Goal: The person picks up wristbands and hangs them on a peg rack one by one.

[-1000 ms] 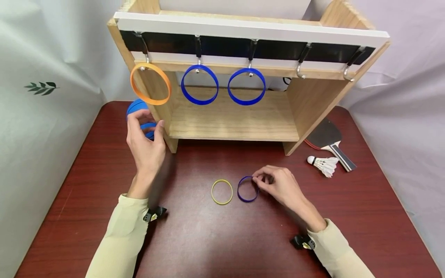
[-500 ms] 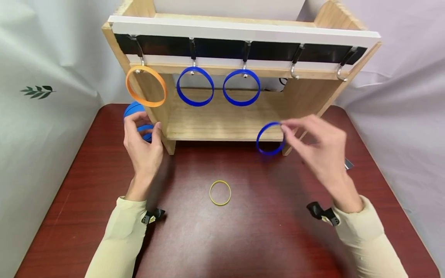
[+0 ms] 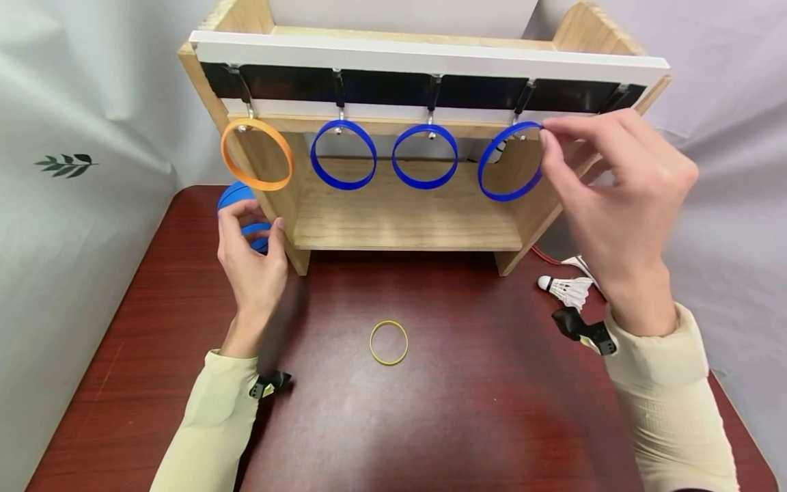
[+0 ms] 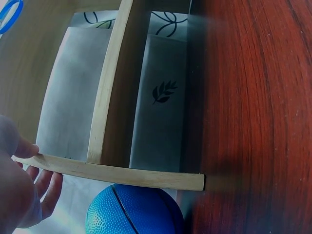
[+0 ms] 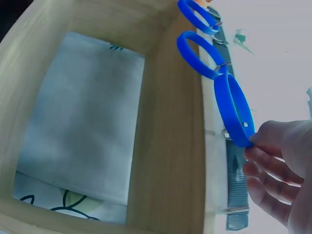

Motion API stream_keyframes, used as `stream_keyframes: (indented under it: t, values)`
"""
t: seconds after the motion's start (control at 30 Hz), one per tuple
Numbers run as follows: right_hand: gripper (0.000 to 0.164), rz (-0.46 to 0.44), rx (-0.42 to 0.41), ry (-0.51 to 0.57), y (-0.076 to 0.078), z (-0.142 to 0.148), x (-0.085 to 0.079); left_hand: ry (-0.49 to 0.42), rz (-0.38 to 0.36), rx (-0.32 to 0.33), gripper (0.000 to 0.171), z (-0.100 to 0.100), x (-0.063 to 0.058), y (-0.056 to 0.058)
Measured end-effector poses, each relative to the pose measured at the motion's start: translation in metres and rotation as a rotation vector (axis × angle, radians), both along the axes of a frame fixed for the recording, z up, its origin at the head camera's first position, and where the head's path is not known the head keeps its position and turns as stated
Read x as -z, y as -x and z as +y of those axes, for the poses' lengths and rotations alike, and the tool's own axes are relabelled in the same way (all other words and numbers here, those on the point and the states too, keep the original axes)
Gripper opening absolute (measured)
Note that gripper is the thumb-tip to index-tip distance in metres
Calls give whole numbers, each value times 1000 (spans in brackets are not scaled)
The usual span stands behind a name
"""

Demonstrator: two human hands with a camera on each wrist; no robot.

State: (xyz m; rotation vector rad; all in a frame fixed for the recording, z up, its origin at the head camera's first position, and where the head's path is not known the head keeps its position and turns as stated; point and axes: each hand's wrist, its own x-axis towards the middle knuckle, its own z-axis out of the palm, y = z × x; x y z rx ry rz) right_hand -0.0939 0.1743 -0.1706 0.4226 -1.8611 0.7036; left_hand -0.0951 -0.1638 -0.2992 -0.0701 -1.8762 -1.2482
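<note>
My right hand (image 3: pixel 633 198) pinches a blue ring (image 3: pixel 504 197) by its right edge between thumb and fingers. That ring is at the fourth hook (image 3: pixel 524 99) of the wooden shelf (image 3: pixel 406 229); whether the hook bears it I cannot tell. In the right wrist view, the held ring (image 5: pixel 226 107) has the hook's tip showing inside it. An orange ring (image 3: pixel 261 185) and two other blue rings hang from the hooks to the left. At the shelf's left side panel, my left hand (image 3: pixel 253 277) grips the board's edge (image 4: pixel 73 165), thumb on one face and fingers on the other.
A thin yellow ring (image 3: pixel 371 342) lies on the dark red table (image 3: pixel 344 424). Behind my left hand, a blue ball (image 4: pixel 136 209) touches or nearly touches the shelf's side. To the right lie a shuttlecock (image 3: pixel 568 290) and a paddle (image 3: pixel 547 257), mostly hidden by my right arm.
My right hand has picked the blue ring off the table beside the yellow one and raised it to the fourth hook. My left hand has stayed on the shelf's side.
</note>
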Motion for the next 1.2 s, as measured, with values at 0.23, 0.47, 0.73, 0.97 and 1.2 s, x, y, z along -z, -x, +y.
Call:
stream_keyframes:
  t: [0.23,0.47,0.73,0.97,1.2]
  values:
    - [18,23,71,-44,5,-3,9,0,1,3,29,1,0,0]
    - [18,21,65,-64,5,-3,11,9,10,1,29,1,0,0]
    - [14,21,43,-28,3,-2,15,28,19,5,28,0,0,0]
    - [17,91,11,120,-7,-2,27,27,17,13,29,0,0,1]
    - [27,69,-162,69,-23,-8,49,-9,15,11,26,0,0,1]
